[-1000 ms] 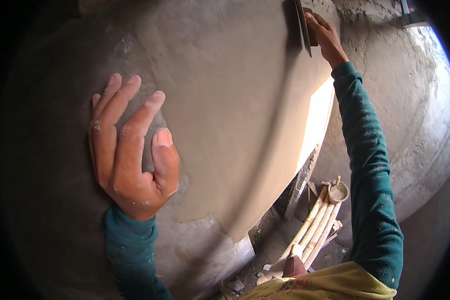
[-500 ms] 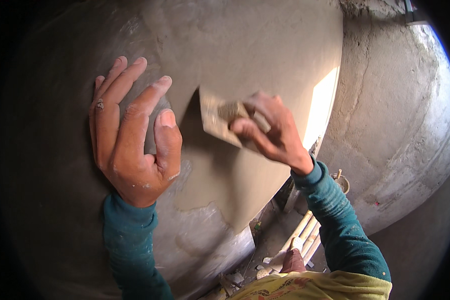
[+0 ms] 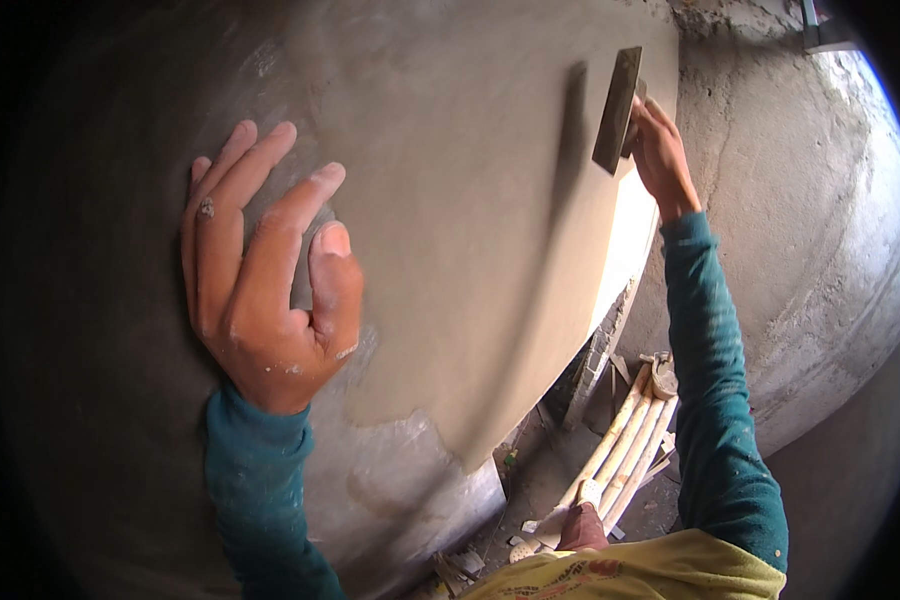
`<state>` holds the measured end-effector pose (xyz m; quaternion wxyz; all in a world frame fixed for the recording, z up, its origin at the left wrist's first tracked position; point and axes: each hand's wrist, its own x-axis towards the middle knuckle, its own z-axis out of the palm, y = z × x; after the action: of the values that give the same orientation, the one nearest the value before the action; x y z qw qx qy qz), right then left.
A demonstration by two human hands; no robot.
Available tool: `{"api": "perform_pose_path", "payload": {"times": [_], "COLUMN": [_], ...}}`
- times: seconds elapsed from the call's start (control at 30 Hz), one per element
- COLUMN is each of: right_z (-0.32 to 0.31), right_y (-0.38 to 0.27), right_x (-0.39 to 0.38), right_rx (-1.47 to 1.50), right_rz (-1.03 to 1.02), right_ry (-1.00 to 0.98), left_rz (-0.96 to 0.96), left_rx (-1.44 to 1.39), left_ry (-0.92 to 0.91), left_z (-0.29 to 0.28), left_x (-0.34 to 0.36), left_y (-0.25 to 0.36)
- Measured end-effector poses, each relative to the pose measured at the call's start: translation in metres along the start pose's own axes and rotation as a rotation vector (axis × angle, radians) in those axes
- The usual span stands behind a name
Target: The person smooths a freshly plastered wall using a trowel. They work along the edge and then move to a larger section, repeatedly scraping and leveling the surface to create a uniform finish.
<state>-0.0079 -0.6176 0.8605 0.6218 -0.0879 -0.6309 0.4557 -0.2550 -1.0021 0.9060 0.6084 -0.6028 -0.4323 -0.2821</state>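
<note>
My right hand grips a flat rectangular plastering trowel by its handle, up near the wall's right edge. The trowel's blade is tilted, and its dark shadow falls on the plaster to its left. My left hand, with dried specks on the skin, has its fingers apart and holds nothing; its fingertips are at the wall, though I cannot tell whether they touch. Smooth grey-brown plaster covers the wall between my hands. Its ragged lower edge borders a paler surface below.
Bamboo poles lie side by side below, with my foot on them. A small bucket sits at their far end. Rough grey concrete rises on the right. Scraps of debris lie at the wall's foot.
My right hand has carried the trowel up and to the right, from the middle of the plaster to near its right edge. My left hand has barely moved.
</note>
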Motion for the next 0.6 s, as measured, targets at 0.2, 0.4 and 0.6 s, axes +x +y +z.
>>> {"api": "perform_pose_path", "payload": {"times": [0.2,0.4,0.6], "right_z": [-0.032,-0.015,0.034], "right_y": [0.003,-0.014,-0.032], "right_x": [0.099,0.118,0.090], "right_rx": [-0.096,-0.104,-0.125], "right_rz": [0.018,0.024,-0.153], "right_ry": [0.017,0.112,-0.002], "left_rz": [-0.007,-0.014,-0.029], "left_rx": [0.030,0.047,0.041], "left_ry": [-0.031,-0.068,-0.043], "left_z": [-0.003,-0.007,-0.007], "left_x": [0.000,0.004,0.005], "left_y": [0.003,0.006,0.005]}}
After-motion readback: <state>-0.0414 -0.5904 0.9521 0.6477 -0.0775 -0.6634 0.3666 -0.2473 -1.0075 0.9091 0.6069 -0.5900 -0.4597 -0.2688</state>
